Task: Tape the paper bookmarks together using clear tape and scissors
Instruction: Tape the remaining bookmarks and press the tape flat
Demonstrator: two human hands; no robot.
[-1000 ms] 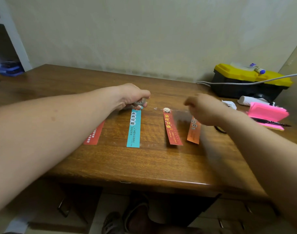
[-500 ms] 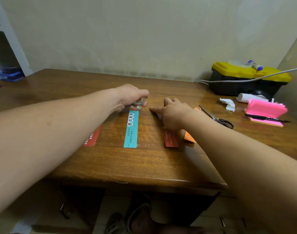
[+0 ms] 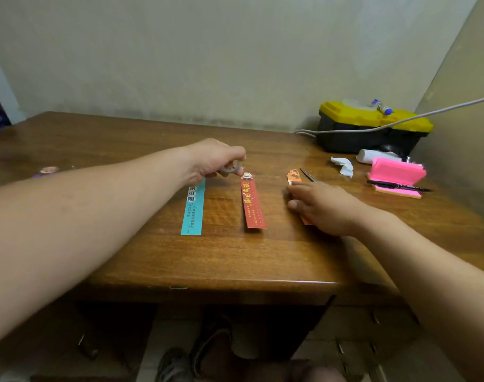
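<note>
Three paper bookmarks lie side by side on the wooden desk [image 3: 235, 260]: a teal bookmark [image 3: 192, 210], a red bookmark [image 3: 252, 205] and an orange bookmark [image 3: 293, 176], the last mostly hidden under my right hand [image 3: 322, 206]. That hand lies flat on it, fingers spread. My left hand [image 3: 216, 159] holds a small roll of clear tape [image 3: 231, 168] just above the tops of the teal and red bookmarks. Only the blade tips of the scissors [image 3: 307, 174] show beyond my right hand.
A black and yellow toolbox [image 3: 373, 130] with a cable across it stands at the back right. In front of it are a crumpled tissue [image 3: 344, 165], a white roll [image 3: 373, 155] and a pink notepad [image 3: 398, 177] with a black pen [image 3: 398, 186]. A small sticker [image 3: 48, 170] lies far left.
My right hand has moved right, off the red bookmark and onto the orange one, so the red one is now in full view. My left hand stays on the tape roll.
</note>
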